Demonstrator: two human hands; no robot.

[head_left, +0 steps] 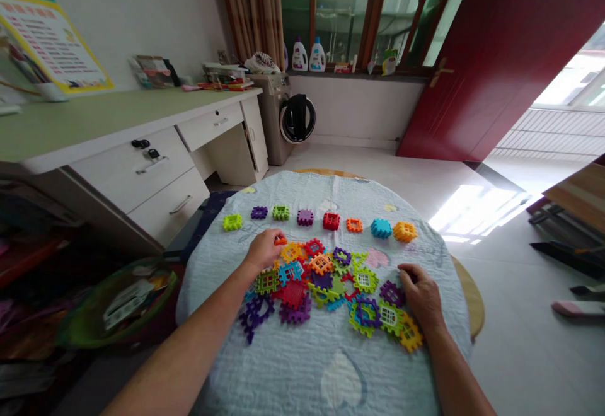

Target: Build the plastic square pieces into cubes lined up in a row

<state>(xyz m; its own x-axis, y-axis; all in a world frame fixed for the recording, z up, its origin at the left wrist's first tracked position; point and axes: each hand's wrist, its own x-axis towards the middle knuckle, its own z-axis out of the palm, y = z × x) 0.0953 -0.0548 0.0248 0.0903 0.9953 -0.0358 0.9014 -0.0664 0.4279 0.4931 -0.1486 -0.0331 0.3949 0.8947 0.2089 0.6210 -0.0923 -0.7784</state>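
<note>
A pile of flat, toothed plastic tiles (326,287) in many colours lies on a round table under a pale blue quilted cloth (293,372). Beyond the pile, several assembled cubes stand in a row, from a lime one (232,222) at the left to an orange-yellow one (405,232) at the right. My left hand (263,249) rests at the pile's far left edge, fingers pinched on a small orange tile (280,240). At the pile's right side my right hand (422,296) lies with fingers curled, touching a purple tile (391,292); nothing visibly held.
A long white desk with drawers (155,164) runs along the left wall. A green basket (113,302) sits on the floor at the table's left. Behind stand a washing machine (288,116) and a dark red open door (491,57).
</note>
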